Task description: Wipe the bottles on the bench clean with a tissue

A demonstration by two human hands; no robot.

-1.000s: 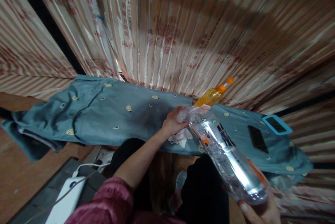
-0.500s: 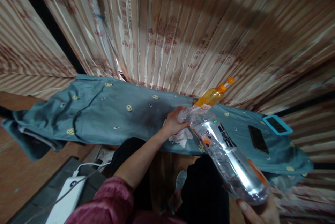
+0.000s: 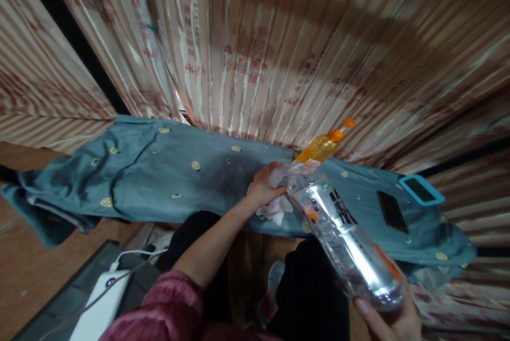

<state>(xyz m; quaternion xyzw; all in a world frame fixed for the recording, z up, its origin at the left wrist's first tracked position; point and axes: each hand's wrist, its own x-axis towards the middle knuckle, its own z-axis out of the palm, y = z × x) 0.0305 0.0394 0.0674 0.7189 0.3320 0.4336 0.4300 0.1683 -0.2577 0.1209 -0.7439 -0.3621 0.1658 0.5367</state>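
Clear plastic bottle [image 3: 342,235] tilted neck-down, base gripped by right hand [image 3: 392,320] — mouth area clasped by left hand [image 3: 263,187], over crumpled tissue [image 3: 277,209] on teal-clothed worktop [image 3: 159,176].

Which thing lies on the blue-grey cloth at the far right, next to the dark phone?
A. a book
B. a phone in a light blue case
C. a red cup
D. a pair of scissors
B: the phone in a light blue case lies on the cloth, just right of the dark phone.
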